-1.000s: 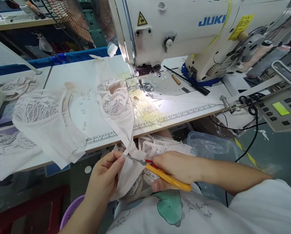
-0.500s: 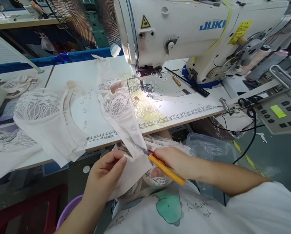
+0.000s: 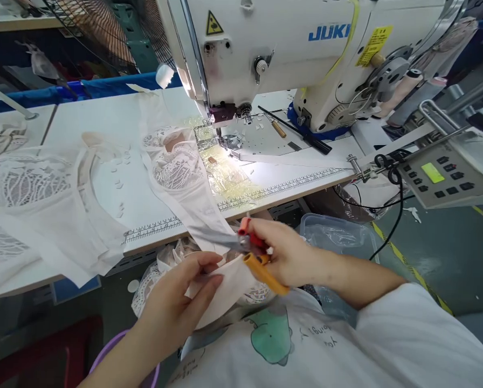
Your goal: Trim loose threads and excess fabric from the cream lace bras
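My right hand grips yellow-handled thread snips with red at the pivot, blades pointing left over a white fabric band. My left hand pinches the loose end of that white fabric piece just below the table edge. The band runs up onto the table to a white lace bra piece lying left of the needle. More lace pieces hang in my lap under both hands.
A white JUKI sewing machine stands on the white table, its lamp lighting the needle plate. A pile of lace garments lies at left. A control panel sits at right, a clear plastic bin below.
The snips rose and swung from under the band to above it, blades now pointing left. My left hand shifted right with the fabric end. The view moved right and down.
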The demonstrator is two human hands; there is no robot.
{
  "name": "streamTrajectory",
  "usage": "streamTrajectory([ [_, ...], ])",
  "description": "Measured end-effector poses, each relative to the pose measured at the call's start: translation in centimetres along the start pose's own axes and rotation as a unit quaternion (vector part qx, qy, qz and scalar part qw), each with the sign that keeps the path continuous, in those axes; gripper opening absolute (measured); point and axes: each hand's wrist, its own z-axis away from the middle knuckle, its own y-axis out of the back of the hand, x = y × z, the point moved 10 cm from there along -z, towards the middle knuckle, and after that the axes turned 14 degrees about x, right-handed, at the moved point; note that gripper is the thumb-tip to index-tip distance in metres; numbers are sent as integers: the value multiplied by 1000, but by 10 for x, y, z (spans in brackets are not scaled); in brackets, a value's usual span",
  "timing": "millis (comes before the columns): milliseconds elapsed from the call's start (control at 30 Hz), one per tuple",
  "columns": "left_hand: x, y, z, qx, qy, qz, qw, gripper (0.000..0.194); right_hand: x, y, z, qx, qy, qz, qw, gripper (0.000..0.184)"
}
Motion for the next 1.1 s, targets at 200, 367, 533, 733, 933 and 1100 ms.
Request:
streamTrajectory([
  [200,7,21,-7,-10,-165,-133,977,19,-1,73,11,116,17,107,987,15],
  [367,21,10,1,-57,-215,-176,959,19,-3,83,12,157,50,264,950,13],
  [533,44,-15,8,-127,-267,-182,938,17,-6,12,6,-4,56,158,986,19],
  [733,50,-17,8,-155,-307,-204,917,20,4,-31,3,-101,30,86,991,26],
  [933,-11,28,-2,-141,-209,-286,924,18,20,-18,-4,-78,-10,26,997,21],
  [1100,-24,57,-56,-107,-123,-215,963,27,29,-23,-8,-87,-30,9,996,20],
])
